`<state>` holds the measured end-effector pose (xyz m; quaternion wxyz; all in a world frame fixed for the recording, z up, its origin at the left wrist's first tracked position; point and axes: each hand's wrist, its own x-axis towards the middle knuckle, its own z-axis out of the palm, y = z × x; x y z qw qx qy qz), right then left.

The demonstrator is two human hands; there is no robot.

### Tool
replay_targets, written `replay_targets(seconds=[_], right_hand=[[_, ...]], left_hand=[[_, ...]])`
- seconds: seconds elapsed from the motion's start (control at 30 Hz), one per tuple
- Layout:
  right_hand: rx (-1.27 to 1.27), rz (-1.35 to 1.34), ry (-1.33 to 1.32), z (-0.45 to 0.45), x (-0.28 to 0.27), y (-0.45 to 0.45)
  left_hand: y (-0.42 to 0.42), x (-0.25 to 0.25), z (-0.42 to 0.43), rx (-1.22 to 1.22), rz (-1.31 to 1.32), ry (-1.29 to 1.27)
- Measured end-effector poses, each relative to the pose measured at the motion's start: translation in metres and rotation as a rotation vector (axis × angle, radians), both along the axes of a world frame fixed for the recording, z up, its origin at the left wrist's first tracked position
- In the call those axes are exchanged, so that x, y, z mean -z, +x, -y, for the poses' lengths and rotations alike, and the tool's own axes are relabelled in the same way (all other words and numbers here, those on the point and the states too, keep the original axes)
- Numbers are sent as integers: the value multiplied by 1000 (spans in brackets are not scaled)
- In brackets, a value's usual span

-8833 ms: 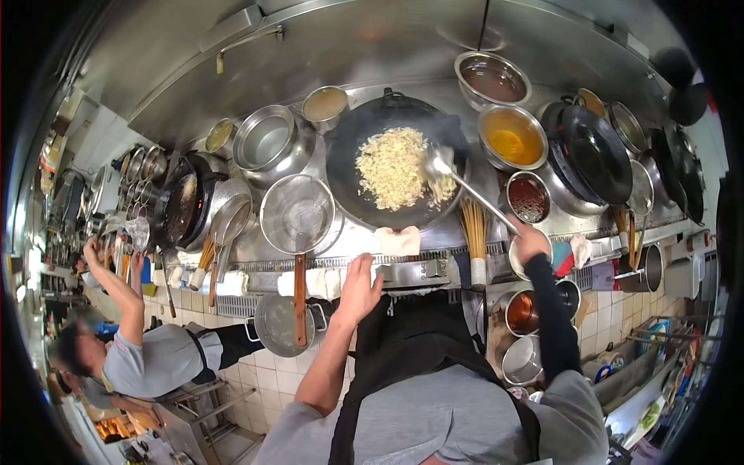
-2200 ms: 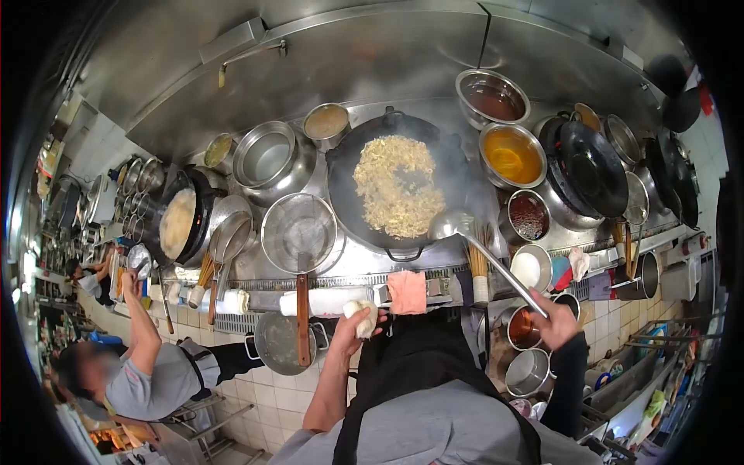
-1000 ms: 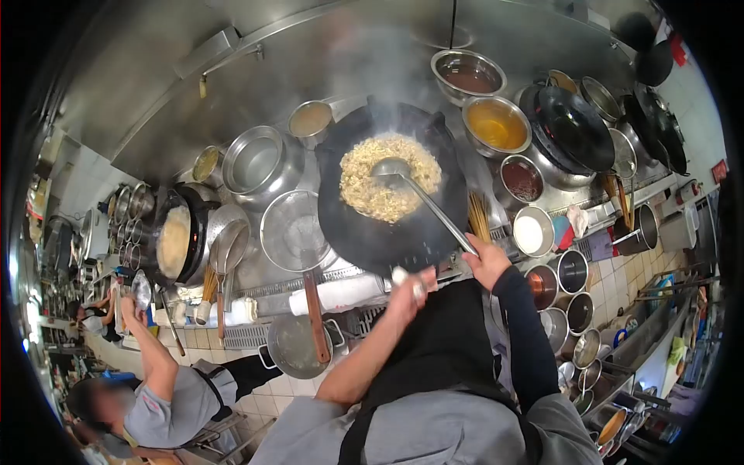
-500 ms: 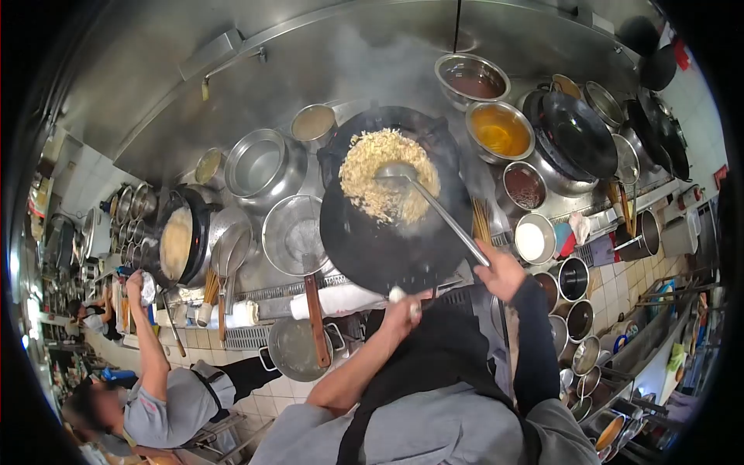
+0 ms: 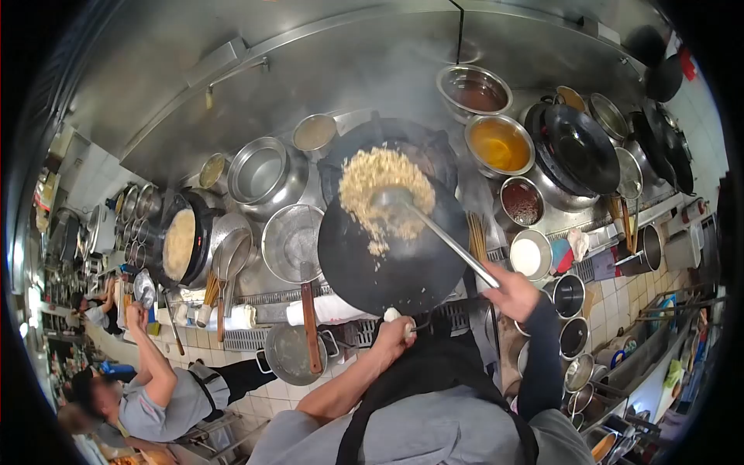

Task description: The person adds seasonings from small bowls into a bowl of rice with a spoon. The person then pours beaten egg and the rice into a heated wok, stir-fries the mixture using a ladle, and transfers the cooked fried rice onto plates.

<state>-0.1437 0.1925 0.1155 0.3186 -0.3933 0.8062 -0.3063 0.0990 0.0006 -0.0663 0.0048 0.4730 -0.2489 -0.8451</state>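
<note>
My left hand is closed around the near-side handle of a black wok, with a bit of white cloth poking out of the grip. Pale yellow fried rice lies in the far half of the wok, with loose grains scattered toward me. My right hand grips the end of a long-handled metal ladle. The ladle's bowl rests among the rice, its round back turned up. Steam drifts above the wok.
Left of the wok stand a wire strainer with a wooden handle and a metal pot. Bowls of amber liquid and dark red liquid sit to the right. A co-worker in a grey shirt is at the far left.
The wok has shifted slightly toward me with my left hand. My right hand has moved right and a little nearer, and the rice has spread into a looser heap.
</note>
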Motion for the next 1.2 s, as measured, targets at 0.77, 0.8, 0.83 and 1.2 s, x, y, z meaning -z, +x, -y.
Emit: replay_targets(seconds=[0.77, 0.8, 0.83, 1.2], right_hand=[[406, -370, -312, 12, 165, 23], [488, -31, -274, 22, 175, 38], [541, 406, -289, 34, 154, 53], [656, 2412, -470, -11, 62, 90]], left_hand=[[-31, 61, 18, -202, -22, -913], [-25, 50, 12, -138, -26, -799], [-24, 33, 4, -77, -33, -683], [14, -16, 11, -32, -142, 190]])
